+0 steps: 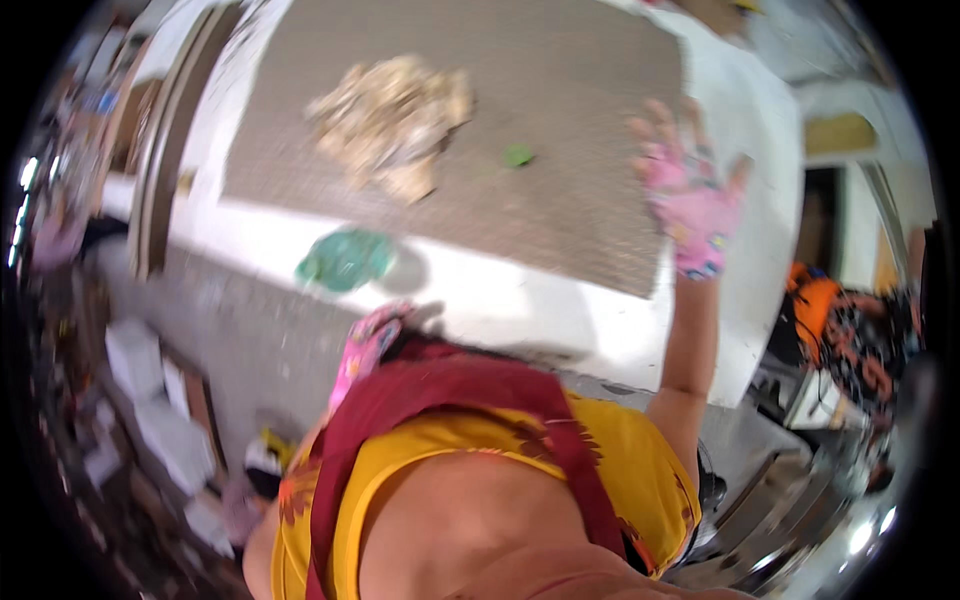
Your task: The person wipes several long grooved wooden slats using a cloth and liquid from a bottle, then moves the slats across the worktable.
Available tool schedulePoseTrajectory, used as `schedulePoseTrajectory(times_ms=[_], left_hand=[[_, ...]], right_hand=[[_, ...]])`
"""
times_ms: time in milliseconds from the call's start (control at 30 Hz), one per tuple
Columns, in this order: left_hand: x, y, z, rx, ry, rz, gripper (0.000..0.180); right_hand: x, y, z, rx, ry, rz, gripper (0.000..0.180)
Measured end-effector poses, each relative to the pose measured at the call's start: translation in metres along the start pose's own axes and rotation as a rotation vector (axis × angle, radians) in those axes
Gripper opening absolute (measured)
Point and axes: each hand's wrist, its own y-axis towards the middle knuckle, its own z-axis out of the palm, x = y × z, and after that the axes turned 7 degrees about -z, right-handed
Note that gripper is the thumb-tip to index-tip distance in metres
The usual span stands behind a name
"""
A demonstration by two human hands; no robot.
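My right hand (pixel 694 205), in a pink patterned fingerless glove, is open with its fingers spread over the right edge of a grey-brown mat (pixel 560 70). Nothing is in it. Close to my body, by the table's near edge, my left hand (pixel 372 338) wears a similar pink glove; its fingers are blurred and partly hidden. Just beyond it sits a translucent green dish-like thing (pixel 346 260) at the edge, apart from the visible part of that hand. A crumpled cream cloth (pixel 395 120) lies on the mat, with a small green piece (pixel 518 156) to its right.
The mat lies on a white table (pixel 480 290). Long brown boards (pixel 175 140) stand along the left side. White boxes (pixel 165 420) are on the floor at the lower left. An orange and dark pile (pixel 840 330) is right of the table.
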Motion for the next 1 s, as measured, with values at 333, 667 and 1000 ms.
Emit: schedulePoseTrajectory(times_ms=[333, 667, 1000], left_hand=[[0.038, 0.016, -0.140, -0.212, -0.181, 0.284, 0.044], [-0.064, 0.088, -0.135, 0.347, 0.276, 0.896, 0.091], [-0.063, 0.105, -0.106, 0.548, 0.250, 0.759, 0.059]], right_hand=[[-0.182, -0.100, 0.003, -0.416, -0.897, -0.054, 0.070], [-0.230, -0.026, 0.017, -0.714, -2.064, -0.246, 0.045], [-0.187, 0.020, -0.067, -0.549, -2.443, -0.239, 0.036]])
